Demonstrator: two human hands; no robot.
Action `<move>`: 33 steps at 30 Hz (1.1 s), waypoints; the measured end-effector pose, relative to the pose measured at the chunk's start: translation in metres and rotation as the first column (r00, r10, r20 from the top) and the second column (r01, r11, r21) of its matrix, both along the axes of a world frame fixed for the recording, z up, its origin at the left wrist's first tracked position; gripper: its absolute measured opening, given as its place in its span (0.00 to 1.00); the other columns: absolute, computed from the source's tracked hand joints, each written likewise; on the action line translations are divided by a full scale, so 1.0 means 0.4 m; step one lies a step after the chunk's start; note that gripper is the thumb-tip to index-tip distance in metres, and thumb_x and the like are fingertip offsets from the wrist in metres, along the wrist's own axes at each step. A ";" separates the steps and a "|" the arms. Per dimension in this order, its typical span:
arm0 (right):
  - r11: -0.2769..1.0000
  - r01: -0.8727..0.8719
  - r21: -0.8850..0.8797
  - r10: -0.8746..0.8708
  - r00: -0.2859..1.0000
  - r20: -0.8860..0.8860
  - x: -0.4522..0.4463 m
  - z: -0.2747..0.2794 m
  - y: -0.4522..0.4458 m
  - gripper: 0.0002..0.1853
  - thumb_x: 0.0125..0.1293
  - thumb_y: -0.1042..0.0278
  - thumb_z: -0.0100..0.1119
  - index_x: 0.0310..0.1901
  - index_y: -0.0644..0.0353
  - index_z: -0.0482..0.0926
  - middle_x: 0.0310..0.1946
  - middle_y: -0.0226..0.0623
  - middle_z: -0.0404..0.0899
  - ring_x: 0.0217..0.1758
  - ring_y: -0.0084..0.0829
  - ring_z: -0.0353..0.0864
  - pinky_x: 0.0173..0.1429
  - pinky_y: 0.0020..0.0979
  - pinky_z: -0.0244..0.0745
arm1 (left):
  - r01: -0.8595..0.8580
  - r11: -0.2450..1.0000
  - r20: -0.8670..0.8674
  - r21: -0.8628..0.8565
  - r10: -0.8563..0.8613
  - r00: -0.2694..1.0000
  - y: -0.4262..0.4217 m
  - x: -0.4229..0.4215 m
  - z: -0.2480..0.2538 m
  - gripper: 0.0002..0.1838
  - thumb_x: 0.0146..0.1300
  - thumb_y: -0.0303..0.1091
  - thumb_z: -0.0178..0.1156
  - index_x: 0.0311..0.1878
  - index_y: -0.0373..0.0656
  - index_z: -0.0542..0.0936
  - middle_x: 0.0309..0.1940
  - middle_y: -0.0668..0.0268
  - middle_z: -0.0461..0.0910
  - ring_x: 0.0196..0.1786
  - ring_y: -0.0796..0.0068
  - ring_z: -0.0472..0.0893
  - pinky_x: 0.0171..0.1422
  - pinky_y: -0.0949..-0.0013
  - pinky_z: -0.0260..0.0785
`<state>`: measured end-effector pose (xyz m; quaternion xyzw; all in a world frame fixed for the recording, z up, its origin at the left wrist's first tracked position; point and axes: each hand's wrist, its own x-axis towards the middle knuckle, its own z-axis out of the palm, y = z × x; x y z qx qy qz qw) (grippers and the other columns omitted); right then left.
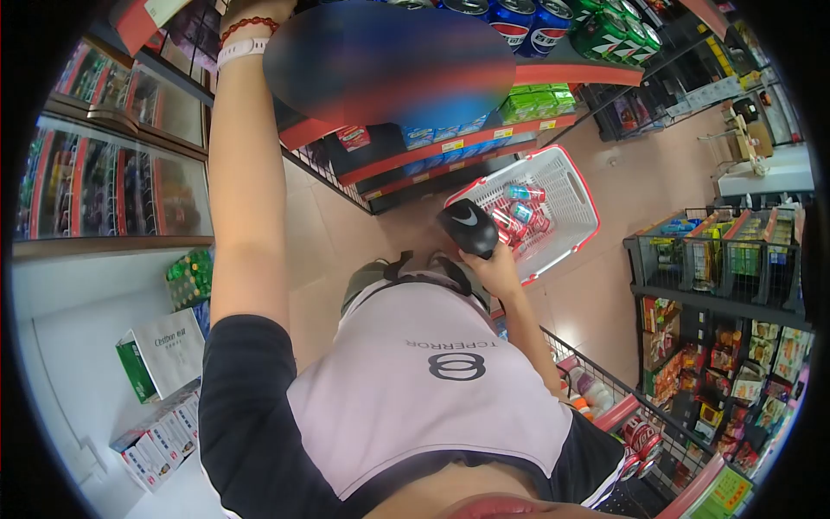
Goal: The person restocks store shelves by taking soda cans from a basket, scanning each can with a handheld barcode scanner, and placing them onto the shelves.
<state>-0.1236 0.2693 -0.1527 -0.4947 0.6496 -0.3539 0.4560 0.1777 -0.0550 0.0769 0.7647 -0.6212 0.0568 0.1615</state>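
My left arm reaches up to the top shelf. My left hand (258, 9), with a red bead bracelet and a pale band at the wrist, is cut off by the frame's edge, so its fingers are hidden. Lower down, my right hand (497, 270) is closed on a black item with a white swoosh (467, 227), perhaps a cap. It is held over the near left rim of a white basket with a red edge (577, 192). Inside the basket lie several red and blue cans (524, 212).
Blue cans (529, 26) and green cans (616, 39) stand on the top shelf, partly behind a blurred patch. Boxed goods (441, 131) line the shelves below. At left is a glass-door cooler (112, 177); at right a snack rack (718, 259). Another rack with red cans (641, 441) is close behind my right arm.
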 end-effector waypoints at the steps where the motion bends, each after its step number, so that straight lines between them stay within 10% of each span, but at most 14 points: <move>1: 1.000 0.019 0.024 -0.019 1.000 -0.002 -0.005 -0.001 0.002 0.15 0.54 0.69 0.67 0.44 0.65 0.81 0.35 0.41 0.85 0.39 0.32 0.84 0.47 0.32 0.76 | 0.035 0.992 0.030 -0.118 -0.031 0.999 -0.029 0.017 -0.018 0.28 0.55 0.46 0.54 0.58 0.44 0.78 0.65 0.52 0.69 0.74 0.53 0.57 0.78 0.59 0.47; 13: 0.992 0.093 0.079 -0.092 0.996 -0.022 -0.035 0.049 0.010 0.17 0.53 0.74 0.68 0.45 0.66 0.80 0.36 0.40 0.85 0.40 0.27 0.83 0.47 0.31 0.77 | -0.035 0.973 0.299 -0.227 0.104 0.949 -0.268 0.130 -0.126 0.31 0.66 0.49 0.40 0.72 0.52 0.62 0.73 0.56 0.58 0.76 0.54 0.50 0.78 0.46 0.36; 21: 0.993 0.101 0.061 -0.096 0.992 -0.087 -0.044 0.025 0.009 0.17 0.52 0.73 0.67 0.45 0.66 0.80 0.36 0.45 0.85 0.42 0.36 0.85 0.49 0.34 0.76 | -0.089 0.945 -0.170 -0.314 0.036 0.985 -0.150 0.076 -0.091 0.25 0.64 0.44 0.48 0.62 0.46 0.70 0.60 0.47 0.71 0.58 0.45 0.75 0.64 0.54 0.67; 22: 0.992 0.100 0.072 -0.093 0.991 -0.092 -0.048 0.020 0.010 0.17 0.52 0.74 0.67 0.44 0.66 0.80 0.36 0.45 0.85 0.42 0.36 0.85 0.49 0.34 0.76 | 0.241 0.801 0.174 -0.549 -0.173 0.969 -0.138 0.097 -0.096 0.24 0.62 0.42 0.51 0.61 0.47 0.71 0.56 0.49 0.75 0.56 0.46 0.77 0.60 0.55 0.70; 23: 0.991 0.100 0.083 -0.092 0.991 -0.097 -0.052 0.015 0.011 0.16 0.52 0.74 0.67 0.44 0.66 0.80 0.36 0.44 0.85 0.42 0.36 0.85 0.49 0.33 0.76 | 0.122 0.889 -0.117 -0.442 -0.192 0.974 -0.134 0.093 -0.112 0.21 0.62 0.43 0.51 0.56 0.45 0.75 0.53 0.48 0.77 0.52 0.48 0.78 0.57 0.54 0.72; 25: 0.981 0.133 0.137 -0.128 0.991 -0.045 -0.059 0.018 0.013 0.17 0.53 0.73 0.67 0.46 0.65 0.79 0.34 0.43 0.84 0.40 0.33 0.84 0.48 0.33 0.75 | 0.112 0.959 0.368 -0.260 -0.009 0.930 -0.126 0.089 -0.113 0.17 0.62 0.41 0.53 0.49 0.43 0.79 0.50 0.47 0.79 0.50 0.51 0.80 0.52 0.55 0.73; 28: 0.977 0.155 0.147 -0.140 0.985 -0.102 -0.084 -0.012 0.022 0.18 0.54 0.71 0.66 0.47 0.65 0.78 0.35 0.44 0.84 0.40 0.33 0.84 0.48 0.33 0.75 | 0.065 0.829 -0.184 -0.555 -0.199 0.962 0.049 -0.007 -0.060 0.21 0.57 0.46 0.62 0.47 0.40 0.80 0.42 0.45 0.81 0.46 0.52 0.82 0.50 0.54 0.74; 31: 0.954 0.176 0.242 -0.143 0.978 -0.150 -0.094 0.008 0.020 0.19 0.54 0.71 0.65 0.48 0.65 0.78 0.36 0.45 0.84 0.41 0.35 0.84 0.48 0.34 0.75 | 0.338 0.651 0.132 -0.679 -0.344 0.929 0.095 0.032 -0.073 0.25 0.54 0.49 0.68 0.50 0.43 0.81 0.36 0.54 0.85 0.38 0.59 0.85 0.45 0.62 0.75; 33: 0.955 0.195 0.222 -0.149 0.966 -0.209 -0.104 -0.012 0.025 0.19 0.54 0.71 0.66 0.48 0.66 0.78 0.37 0.47 0.84 0.42 0.38 0.85 0.49 0.35 0.75 | 0.320 0.658 -0.060 -0.682 -0.486 0.872 0.187 -0.006 -0.103 0.20 0.54 0.42 0.69 0.47 0.43 0.82 0.32 0.58 0.83 0.33 0.65 0.83 0.40 0.66 0.74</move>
